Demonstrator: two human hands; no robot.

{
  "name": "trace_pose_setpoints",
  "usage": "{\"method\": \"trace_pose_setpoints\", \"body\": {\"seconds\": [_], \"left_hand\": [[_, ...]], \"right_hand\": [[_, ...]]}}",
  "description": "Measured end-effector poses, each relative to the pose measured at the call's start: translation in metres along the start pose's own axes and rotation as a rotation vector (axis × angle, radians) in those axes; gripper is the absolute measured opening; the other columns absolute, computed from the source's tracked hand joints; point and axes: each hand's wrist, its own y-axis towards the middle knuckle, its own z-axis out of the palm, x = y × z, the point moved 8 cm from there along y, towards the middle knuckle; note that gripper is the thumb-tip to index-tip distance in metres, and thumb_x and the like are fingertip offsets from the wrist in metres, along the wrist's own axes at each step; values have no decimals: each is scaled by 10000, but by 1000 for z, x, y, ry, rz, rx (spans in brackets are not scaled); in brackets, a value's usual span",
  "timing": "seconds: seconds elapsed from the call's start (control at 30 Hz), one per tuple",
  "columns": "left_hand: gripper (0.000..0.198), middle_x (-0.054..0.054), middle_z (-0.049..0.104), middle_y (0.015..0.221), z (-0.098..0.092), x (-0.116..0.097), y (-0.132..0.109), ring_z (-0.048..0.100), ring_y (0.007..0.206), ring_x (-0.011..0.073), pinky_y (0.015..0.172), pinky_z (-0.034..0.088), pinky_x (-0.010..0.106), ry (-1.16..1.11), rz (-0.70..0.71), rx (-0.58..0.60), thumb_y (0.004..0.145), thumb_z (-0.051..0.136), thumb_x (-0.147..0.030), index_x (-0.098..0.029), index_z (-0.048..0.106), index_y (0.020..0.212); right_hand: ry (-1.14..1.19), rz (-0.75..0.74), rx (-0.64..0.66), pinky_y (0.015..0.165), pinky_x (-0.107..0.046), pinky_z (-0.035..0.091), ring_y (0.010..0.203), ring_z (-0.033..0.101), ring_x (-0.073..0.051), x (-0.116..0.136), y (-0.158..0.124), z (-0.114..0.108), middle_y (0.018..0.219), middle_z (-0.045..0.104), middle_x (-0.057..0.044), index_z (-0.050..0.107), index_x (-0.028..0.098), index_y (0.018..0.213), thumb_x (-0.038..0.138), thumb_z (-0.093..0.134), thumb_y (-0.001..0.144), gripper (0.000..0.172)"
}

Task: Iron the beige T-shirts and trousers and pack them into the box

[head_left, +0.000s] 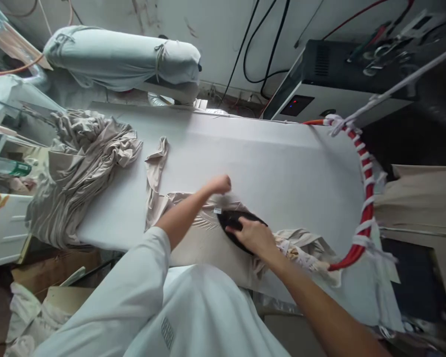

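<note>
My right hand [254, 238] grips a dark clothes iron [228, 232], whose tip points left on a beige garment [196, 243]. By the iron's tip, a small white label [217, 211] shows at what looks like the neckline. My left hand [221, 184] is closed like a fist, just above the garment's upper edge; a pale blur lies below it, and whatever it may hold is hidden. One sleeve [155, 171] of the garment stretches up on the left. Crumpled cloth [301, 243] lies by my right forearm.
White cloth covers the ironing table [282, 163]. A heap of beige garments [85, 168] hangs over its left end. A red hose wrapped in white strips [367, 193] arches at the right. Behind stand a cloth-covered roll [122, 57] and a machine box [319, 99].
</note>
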Motion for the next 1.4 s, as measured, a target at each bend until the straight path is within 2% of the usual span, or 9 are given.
{"method": "trace_pose_setpoints", "body": {"seconds": [0.13,0.3,0.6,0.73,0.93,1.13,1.2,1.3,1.4], "left_hand": [[304,158,816,1099,-29,81,-53,776,970,264,909,608,346,167,32,74,856,799,-187,-119,818,1152],[365,175,768,1242,-16,115,-99,744,1066,262,977,555,358,481,193,-201,1132,462,-278,-171,712,1375],[762,221,804,1141,-46,156,-85,774,1120,365,887,538,355,362,-148,-304,1005,556,-836,-154,851,1175],[643,211,806,1154,-46,162,-91,774,1105,345,877,545,361,275,-153,-279,1054,579,-713,-148,834,1225],[337,178,804,1030,-65,208,-122,744,1062,339,913,507,407,384,-94,-281,904,742,-430,-133,834,1035],[116,40,743,857,-95,239,-116,666,876,209,828,476,307,98,-89,-332,788,805,-265,-198,734,849],[57,3,675,831,-104,258,-151,589,810,164,810,456,273,31,-134,-431,862,702,-189,-211,651,848],[145,0,514,798,-100,317,-267,481,790,186,821,434,307,-18,-389,-798,950,506,-186,-248,465,825],[236,-42,263,659,-34,385,-395,418,726,212,802,449,313,-320,-796,-1143,877,462,-175,-272,275,771]], "right_hand": [[133,228,-80,943,-436,547,1184,738,-384,-28,43,-24,1269,780,-179,734,276,1411,846,483,1013,739],[166,256,-141,896,-401,536,1173,735,-372,-26,60,-40,1272,781,-177,777,256,1367,816,488,1018,720],[51,-6,-123,825,-342,508,1096,756,-315,87,71,-26,1206,806,-132,789,274,1304,791,488,1033,657],[-213,-328,43,790,-345,494,977,765,-322,136,65,-7,1024,810,-113,812,272,1103,819,611,965,599],[-307,-245,9,765,-346,484,974,747,-321,157,118,-46,1065,798,-122,792,278,1165,829,544,997,627],[-321,-404,103,792,-338,496,933,746,-299,253,132,-42,1038,800,-134,788,245,1050,787,601,986,577],[-283,-394,126,807,-336,501,932,755,-294,257,107,-20,1037,804,-137,791,241,1071,767,610,992,562],[-254,-336,170,824,-338,506,959,768,-300,205,60,18,1024,811,-128,795,254,1071,735,642,996,510],[-151,-13,65,815,-319,509,1039,771,-301,95,35,12,1075,823,-123,816,266,1106,692,670,1011,460]]}}
